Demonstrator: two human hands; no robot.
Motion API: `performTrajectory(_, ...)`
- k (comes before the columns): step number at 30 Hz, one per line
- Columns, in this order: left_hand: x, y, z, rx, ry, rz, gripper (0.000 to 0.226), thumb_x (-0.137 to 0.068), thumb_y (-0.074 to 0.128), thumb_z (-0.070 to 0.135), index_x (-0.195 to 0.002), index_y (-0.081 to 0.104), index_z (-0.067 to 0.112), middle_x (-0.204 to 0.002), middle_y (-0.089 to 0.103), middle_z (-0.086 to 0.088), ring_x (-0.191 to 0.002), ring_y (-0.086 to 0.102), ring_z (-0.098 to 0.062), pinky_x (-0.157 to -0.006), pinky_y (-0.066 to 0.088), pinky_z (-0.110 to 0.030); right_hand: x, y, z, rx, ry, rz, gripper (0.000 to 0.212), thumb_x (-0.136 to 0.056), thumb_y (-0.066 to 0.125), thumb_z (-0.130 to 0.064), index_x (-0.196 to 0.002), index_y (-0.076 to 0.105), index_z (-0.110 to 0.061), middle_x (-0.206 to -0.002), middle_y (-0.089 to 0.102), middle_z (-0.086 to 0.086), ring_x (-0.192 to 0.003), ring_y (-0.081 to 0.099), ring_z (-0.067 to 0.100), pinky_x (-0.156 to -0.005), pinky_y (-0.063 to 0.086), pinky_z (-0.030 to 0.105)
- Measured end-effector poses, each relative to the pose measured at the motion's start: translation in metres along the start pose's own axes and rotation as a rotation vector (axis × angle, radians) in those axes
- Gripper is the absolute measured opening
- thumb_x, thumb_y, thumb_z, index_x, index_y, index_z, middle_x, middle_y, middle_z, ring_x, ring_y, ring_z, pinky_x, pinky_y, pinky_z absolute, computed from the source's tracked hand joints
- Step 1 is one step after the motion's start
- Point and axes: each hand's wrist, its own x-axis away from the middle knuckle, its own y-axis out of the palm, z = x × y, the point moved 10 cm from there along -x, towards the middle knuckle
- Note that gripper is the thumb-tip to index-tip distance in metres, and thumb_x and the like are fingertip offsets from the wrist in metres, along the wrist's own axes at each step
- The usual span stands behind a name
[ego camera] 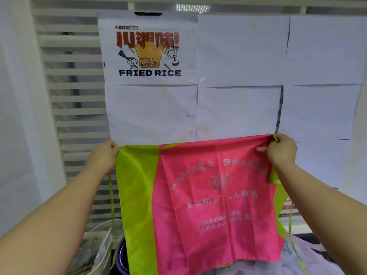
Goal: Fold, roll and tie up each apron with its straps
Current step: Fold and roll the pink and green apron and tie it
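Note:
I hold a pink and lime-green apron (198, 195) up in the air, spread flat in front of me, with faded white printed characters on the pink panel. My left hand (105, 155) pinches its upper left green corner. My right hand (282, 149) pinches the upper right pink corner. A thin green strap (111, 199) hangs down below my left hand, and another green strap (294, 241) dangles on the right side. The apron's lower edge hangs over a pale patterned cloth (297, 262) lying below.
A white slatted wall (75, 96) stands close behind, covered with white paper sheets and a "FRIED RICE" poster (149, 50). A white bin (95, 249) with rubbish sits at lower left, beside a purple round object (121, 257).

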Motion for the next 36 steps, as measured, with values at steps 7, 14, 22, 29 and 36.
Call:
performTrajectory(7, -0.002, 0.008, -0.018, 0.764, -0.258, 0.049, 0.028, -0.09, 0.058, -0.003, -0.117, 0.058, 0.006, -0.128, 0.056, -0.018, -0.089, 0.057, -0.024, -0.073, 0.048, -0.029, 0.002, -0.007, -0.007, 0.073, -0.174, 0.013, 0.022, -0.086, 0.055, -0.002, -0.103, 0.069, -0.006, -0.095, 0.063, 0.005, -0.091, 0.055, 0.018, -0.082, 0.04, 0.026)
performTrajectory(14, 0.001, -0.022, 0.024, 0.138, 0.045, 0.086, 0.028, -0.089, 0.065, 0.019, -0.113, 0.061, 0.006, -0.104, 0.062, -0.011, -0.098, 0.057, -0.029, -0.083, 0.041, -0.034, -0.003, -0.023, -0.003, -0.04, -0.082, 0.107, 0.01, -0.095, 0.049, -0.012, -0.096, 0.059, -0.014, -0.036, 0.053, -0.017, -0.047, 0.057, -0.007, -0.055, 0.035, 0.001)
performTrajectory(22, 0.014, -0.008, 0.041, 0.563, 0.008, -0.162, 0.016, -0.089, 0.067, 0.018, -0.102, 0.064, 0.01, -0.095, 0.064, -0.006, -0.078, 0.057, -0.013, -0.067, 0.047, -0.025, -0.001, -0.038, 0.011, -0.147, 0.045, 0.193, 0.023, -0.097, 0.036, -0.006, -0.108, 0.057, -0.009, -0.056, 0.056, -0.005, -0.045, 0.058, 0.0, -0.047, 0.037, 0.004)
performTrajectory(29, 0.013, -0.007, 0.04, 1.159, -0.127, -0.259, 0.035, -0.098, 0.034, -0.009, -0.095, 0.058, 0.015, -0.101, 0.063, 0.0, -0.086, 0.059, -0.011, -0.063, 0.057, -0.018, -0.003, -0.048, 0.018, -0.104, 0.059, 0.195, 0.03, -0.098, 0.032, -0.006, -0.113, 0.058, -0.006, -0.038, 0.056, -0.007, -0.05, 0.06, 0.011, -0.046, 0.036, 0.005)
performTrajectory(36, 0.0, -0.057, 0.061, 0.524, 0.095, 0.099, 0.029, -0.092, 0.042, 0.0, -0.088, 0.066, 0.015, -0.09, 0.063, 0.001, -0.085, 0.052, -0.014, -0.073, 0.04, -0.027, 0.0, -0.058, -0.028, 0.159, -0.148, 0.235, 0.03, -0.09, 0.04, -0.01, -0.107, 0.064, -0.007, -0.111, 0.065, 0.019, -0.104, 0.056, 0.037, -0.082, 0.041, 0.037)
